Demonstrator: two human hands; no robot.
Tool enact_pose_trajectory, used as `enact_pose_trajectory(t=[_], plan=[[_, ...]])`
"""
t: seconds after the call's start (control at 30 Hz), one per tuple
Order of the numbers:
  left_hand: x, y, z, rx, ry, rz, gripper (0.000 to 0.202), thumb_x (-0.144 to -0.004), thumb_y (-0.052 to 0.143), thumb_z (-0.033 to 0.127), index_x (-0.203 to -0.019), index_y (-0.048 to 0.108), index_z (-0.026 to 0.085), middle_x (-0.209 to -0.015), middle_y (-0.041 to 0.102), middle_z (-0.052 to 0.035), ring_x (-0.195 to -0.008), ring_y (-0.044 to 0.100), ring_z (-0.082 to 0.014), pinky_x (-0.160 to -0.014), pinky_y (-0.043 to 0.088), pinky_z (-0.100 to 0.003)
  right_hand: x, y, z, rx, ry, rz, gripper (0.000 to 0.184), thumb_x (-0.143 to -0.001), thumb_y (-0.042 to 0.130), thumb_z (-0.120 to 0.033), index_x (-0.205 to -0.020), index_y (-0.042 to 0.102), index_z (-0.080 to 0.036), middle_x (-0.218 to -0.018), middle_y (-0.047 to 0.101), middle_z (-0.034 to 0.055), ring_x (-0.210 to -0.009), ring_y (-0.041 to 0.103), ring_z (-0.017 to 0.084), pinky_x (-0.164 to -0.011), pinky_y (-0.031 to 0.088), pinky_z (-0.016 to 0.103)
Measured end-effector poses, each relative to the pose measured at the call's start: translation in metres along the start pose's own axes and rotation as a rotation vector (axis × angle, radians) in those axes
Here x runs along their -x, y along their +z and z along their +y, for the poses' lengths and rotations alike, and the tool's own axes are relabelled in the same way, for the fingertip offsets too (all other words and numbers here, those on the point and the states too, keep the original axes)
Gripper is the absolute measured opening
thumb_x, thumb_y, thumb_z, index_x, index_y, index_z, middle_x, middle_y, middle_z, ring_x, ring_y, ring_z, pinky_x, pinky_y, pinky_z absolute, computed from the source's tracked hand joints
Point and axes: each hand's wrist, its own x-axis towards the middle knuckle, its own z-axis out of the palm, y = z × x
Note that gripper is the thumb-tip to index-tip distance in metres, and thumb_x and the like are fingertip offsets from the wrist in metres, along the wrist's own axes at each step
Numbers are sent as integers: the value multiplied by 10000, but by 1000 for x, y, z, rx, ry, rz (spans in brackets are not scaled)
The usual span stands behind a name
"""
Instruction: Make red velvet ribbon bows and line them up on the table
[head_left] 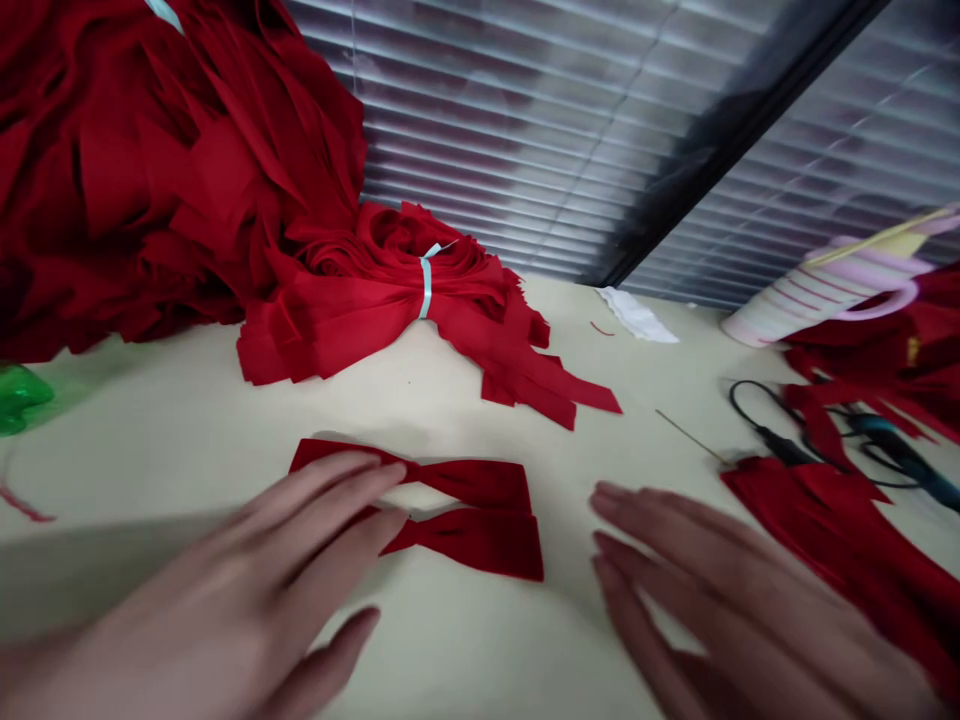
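While the two flat, dark red fabric bows with pinched middles, an upper one (480, 482) and a lower one (480, 542), lie on the pale cream tabletop (450, 650) with their right ends meeting, the bare left hand (255, 580) covers much of their left halves. Its fingers (352, 490) are extended, thumb held apart, the tips resting over the bows without visibly pinching either; most of the lower bow's left half is hidden. The bare right hand (720, 590) is apart from the bows, to their right, fingers (645, 510) loosely stretched and slightly bent, with nothing seen between them; its palm is turned out of sight and the bottom edge cuts it off. Behind, a red cloth bundle (322, 320) is tied with a pale blue band (427, 288). At right, the dark teal, stick-like object (900, 450) is partly covered and hard to identify; the shiny green object (22, 395) is cut off at left.
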Motion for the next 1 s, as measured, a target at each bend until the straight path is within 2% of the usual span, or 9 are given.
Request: enact_pose_trajectory(t=[0.1, 0.17, 0.27, 0.4, 0.47, 0.57, 0.8, 1.0], plan=[[-29, 2, -8, 191, -56, -102, 335, -846, 543, 205, -1180, 563, 216, -1409, 472, -43, -1344, 383, -227, -1036, 468, -393, -7, -10, 2, 36, 98, 93, 138, -831, 615, -137, -942, 673, -193, -974, 718, 54, -838, 696, 176, -841, 552, 281], [-44, 4, -11, 339, -134, -158, 255, -791, 562, 165, -1034, 592, 236, -1365, 510, -29, -1325, 410, -207, -1009, 479, -365, -10, -9, -1, 14, 85, 88, 123, -824, 624, -136, -927, 665, -190, -938, 711, 53, -837, 684, 176, -825, 544, 290], [-55, 5, -12, 506, -241, -231, 244, -700, 581, 119, -910, 570, 243, -1276, 552, -6, -1302, 418, -198, -977, 471, -332, -15, 6, -8, -101, 20, 48, 141, -796, 647, -101, -916, 662, -173, -973, 692, 70, -905, 660, 185, -838, 534, 321], [-55, 9, -12, 594, -312, -217, 257, -664, 588, 112, -890, 547, 228, -1110, 581, -9, -1108, 532, -211, -891, 462, -341, -25, 38, -15, -316, 8, -80, 143, -825, 613, -101, -940, 664, -169, -987, 676, 71, -948, 625, 192, -847, 503, 361], [-55, 12, -12, 620, -337, -216, 216, -666, 612, 131, -851, 543, 218, -1014, 591, 1, -990, 565, -191, -819, 457, -310, -30, 53, -17, -380, -6, -153, 138, -844, 602, -135, -951, 671, -187, -978, 677, 54, -951, 619, 192, -856, 479, 371], [-54, 16, -11, 613, -369, -219, 198, -672, 638, 159, -847, 562, 214, -946, 599, 10, -915, 578, -178, -761, 438, -293, -31, 70, -20, -439, -8, -179, 127, -856, 600, -154, -948, 675, -200, -953, 681, 43, -939, 614, 192, -866, 451, 381], [-55, 18, -13, 598, -363, -218, 133, -667, 680, 125, -745, 584, 172, -802, 611, 4, -796, 587, -160, -675, 426, -250, -28, 81, -21, -528, 1, -137, 117, -865, 586, -105, -891, 647, -201, -864, 682, 20, -869, 602, 179, -801, 467, 357], [-55, 22, -11, 525, -287, -244, 33, -772, 653, 133, -777, 648, 166, -794, 666, -4, -840, 616, -169, -769, 477, -280, -27, 89, -20, -569, -2, -87, 152, -865, 538, -91, -886, 625, -214, -891, 621, 52, -820, 607, 162, -689, 521, 286]])
